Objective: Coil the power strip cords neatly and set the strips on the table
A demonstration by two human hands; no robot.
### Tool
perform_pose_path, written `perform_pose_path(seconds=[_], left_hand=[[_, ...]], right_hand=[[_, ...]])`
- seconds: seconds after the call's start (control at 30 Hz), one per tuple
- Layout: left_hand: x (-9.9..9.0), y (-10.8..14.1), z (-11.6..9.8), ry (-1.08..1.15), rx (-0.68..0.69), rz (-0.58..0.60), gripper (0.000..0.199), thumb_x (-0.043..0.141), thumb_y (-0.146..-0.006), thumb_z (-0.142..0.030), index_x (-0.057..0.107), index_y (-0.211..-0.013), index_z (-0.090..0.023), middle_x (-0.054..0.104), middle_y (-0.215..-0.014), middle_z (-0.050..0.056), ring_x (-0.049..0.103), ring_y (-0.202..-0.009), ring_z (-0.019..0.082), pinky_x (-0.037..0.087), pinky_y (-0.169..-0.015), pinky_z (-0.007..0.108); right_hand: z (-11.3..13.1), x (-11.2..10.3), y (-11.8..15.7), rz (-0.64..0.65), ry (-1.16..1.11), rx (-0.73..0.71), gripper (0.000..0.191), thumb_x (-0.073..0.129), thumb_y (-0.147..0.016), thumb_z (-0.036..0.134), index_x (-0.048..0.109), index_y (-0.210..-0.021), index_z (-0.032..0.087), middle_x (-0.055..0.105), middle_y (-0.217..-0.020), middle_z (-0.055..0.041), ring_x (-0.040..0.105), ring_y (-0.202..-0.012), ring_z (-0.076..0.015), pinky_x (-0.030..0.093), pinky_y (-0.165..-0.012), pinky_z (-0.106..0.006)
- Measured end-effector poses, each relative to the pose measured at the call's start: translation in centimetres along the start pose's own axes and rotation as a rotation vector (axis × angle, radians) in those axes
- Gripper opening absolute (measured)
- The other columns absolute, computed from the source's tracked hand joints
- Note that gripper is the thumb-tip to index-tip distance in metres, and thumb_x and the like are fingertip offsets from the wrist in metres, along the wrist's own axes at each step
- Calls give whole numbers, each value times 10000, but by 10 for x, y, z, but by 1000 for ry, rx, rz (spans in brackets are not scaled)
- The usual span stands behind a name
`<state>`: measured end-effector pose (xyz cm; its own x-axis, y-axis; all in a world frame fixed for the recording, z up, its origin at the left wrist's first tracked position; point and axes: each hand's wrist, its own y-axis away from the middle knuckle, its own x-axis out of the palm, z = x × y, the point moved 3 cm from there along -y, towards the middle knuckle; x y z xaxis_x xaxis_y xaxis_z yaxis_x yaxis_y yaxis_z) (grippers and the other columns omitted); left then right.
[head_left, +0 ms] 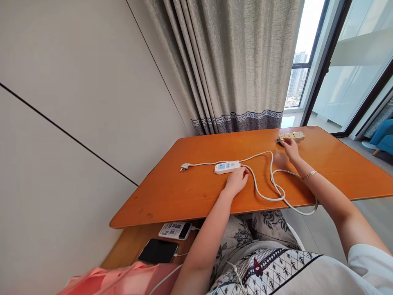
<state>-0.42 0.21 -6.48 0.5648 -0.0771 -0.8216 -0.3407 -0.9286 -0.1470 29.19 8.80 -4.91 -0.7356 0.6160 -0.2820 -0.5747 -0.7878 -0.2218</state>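
A white power strip [227,166] with blue socket faces lies on the orange wooden table [166,196]. Its white cable [258,190] loops to the right and hangs over the front edge, and the plug [185,166] rests at the left. My left hand [238,180] is beside the strip's right end, fingers curled together; whether they hold anything is hidden. Near the back right lies a cream power strip [293,135]. My right hand [290,148] is at its left end, fingers pinched by a small dark item [279,141] that is too small to make out.
Below the table's front edge, a black phone [158,250] and a white power bank [175,230] lie on a wooden surface. A pink bag [132,278] is at the lower left. Behind the table hangs a grey curtain [245,61], with a window at the right.
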Motion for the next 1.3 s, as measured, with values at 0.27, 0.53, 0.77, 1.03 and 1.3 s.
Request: perform_pose_path(seconds=[0.27,0.53,0.77,1.03,1.3], left_hand=[[7,-3,1,-215,240,-81,402,448,-881,-53,626,-1225,-164,593,-1409,111,476,-1378,248,354,-1169,443],[10,-3,0,-324,264,16,492,436,-896,-81,571,-1363,-159,528,-1493,111,392,-1452,257,274,-1199,477],[-27,-6,-7,-121,264,47,257,463,-908,-155,695,-1012,-192,747,-1074,79,651,-1058,230,395,-1072,424],[-77,13,-50,1013,263,92,360,594,-894,-512,583,-778,-171,405,-553,-63,387,-459,72,393,-493,190],[-112,27,-66,1575,108,-198,297,568,-954,-337,559,-724,-149,425,-583,-53,240,-373,12,208,-347,120]], right_hand=[[70,17,152,794,813,-810,403,492,-963,490,751,-951,181,757,-957,-134,651,-1013,-293,333,-983,-457],[71,6,208,1107,1075,-780,241,615,-869,342,738,-931,144,758,-908,-139,707,-861,-268,404,-761,-319],[95,-47,170,736,407,-654,297,456,-988,395,622,-852,189,601,-668,-8,508,-593,-135,320,-585,-248],[86,-49,120,429,-88,-522,354,487,-930,546,571,-907,202,462,-656,32,456,-593,-124,385,-560,-247],[54,-17,166,650,-124,-476,425,425,-945,304,335,-1353,225,519,-886,2,592,-630,-128,534,-632,-316]])
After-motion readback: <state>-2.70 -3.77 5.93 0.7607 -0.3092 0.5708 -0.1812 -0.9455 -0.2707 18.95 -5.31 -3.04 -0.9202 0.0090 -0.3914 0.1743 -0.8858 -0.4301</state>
